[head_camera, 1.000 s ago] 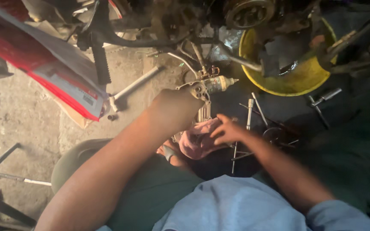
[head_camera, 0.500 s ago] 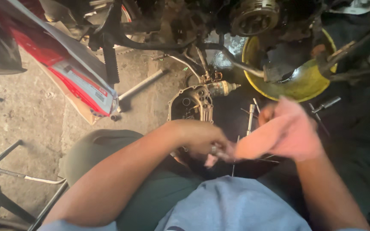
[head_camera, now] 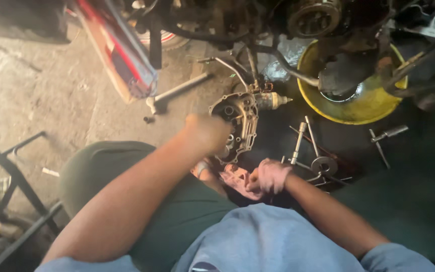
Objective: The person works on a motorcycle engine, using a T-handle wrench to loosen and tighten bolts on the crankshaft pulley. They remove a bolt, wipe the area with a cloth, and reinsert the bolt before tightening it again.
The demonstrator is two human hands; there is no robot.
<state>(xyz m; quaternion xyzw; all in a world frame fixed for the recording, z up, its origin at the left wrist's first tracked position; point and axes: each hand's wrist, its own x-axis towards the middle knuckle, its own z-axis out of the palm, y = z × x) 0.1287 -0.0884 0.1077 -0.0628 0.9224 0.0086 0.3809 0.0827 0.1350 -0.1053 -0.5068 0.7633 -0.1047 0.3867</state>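
Two bare hands are working at the middle of the frame. One left hand (head_camera: pixel 208 132) is reaching forward and resting against the single grey metal engine casing (head_camera: pixel 237 123), a rounded, hollowed cover lying on the ground at centre; the hand is blurred, so I cannot tell how far its fingers are closing or whether they are gripping anything. One right hand (head_camera: pixel 272 175) is sitting lower, just right of centre, with its fingers curling loosely and touching a pale pinkish crumpled rag (head_camera: pixel 237 179) that is lying just below the casing; whether it is pinching the rag is hard to make out.

One yellow round plastic drain pan (head_camera: pixel 363 108) is sitting at the upper right, under the dark underside of a machine. About three long metal rod-shaped tools (head_camera: pixel 298 143) are lying beside one flat round metal washer-like disc (head_camera: pixel 324 165), right of centre. One small T-shaped metal wrench (head_camera: pixel 386 136) is lying further right. One long silver socket bar (head_camera: pixel 177 91) is lying upper left of centre, near one red and white slanted panel (head_camera: pixel 122 60).

Everything is resting on a stained, dusty concrete floor (head_camera: pixel 41 95), darkening with oil towards the right. Black metal tubing (head_camera: pixel 21 186) is standing at the lower left.
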